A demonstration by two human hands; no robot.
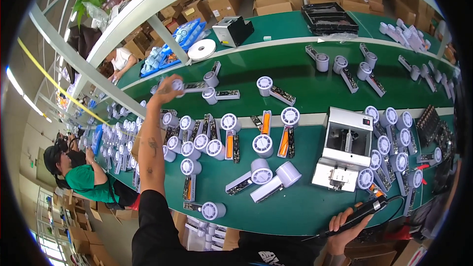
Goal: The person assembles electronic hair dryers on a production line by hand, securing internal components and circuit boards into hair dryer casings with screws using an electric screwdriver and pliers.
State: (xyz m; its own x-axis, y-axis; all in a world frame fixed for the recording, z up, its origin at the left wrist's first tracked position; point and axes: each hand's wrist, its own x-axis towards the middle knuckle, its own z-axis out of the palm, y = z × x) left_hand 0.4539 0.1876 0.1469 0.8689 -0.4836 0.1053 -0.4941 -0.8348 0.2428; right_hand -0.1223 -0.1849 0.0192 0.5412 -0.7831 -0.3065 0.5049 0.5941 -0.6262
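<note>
My left arm reaches far out over the green conveyor belt. At its end, my left hand point(168, 90) has its fingers closed around the round head of a pale lilac handheld fan half point(194, 87), whose handle points right. Close beside it on the belt lie other fan halves with exposed circuit boards, one of them a fan unit point(210, 95). At the bench's front right edge, my right hand point(347, 224) grips a black electric screwdriver point(365, 211), its thin bit pointing left and its cable trailing right. Two fan units point(277, 181) lie on the bench between my arms.
A metal screw-feeder machine point(343, 150) stands right of centre. Several fan units crowd the bench left and right, some with orange parts point(266, 122). Behind the belt are a black tray point(329, 18), a white reel point(202, 49) and blue bins point(185, 34). A co-worker in green point(86, 180) works at left.
</note>
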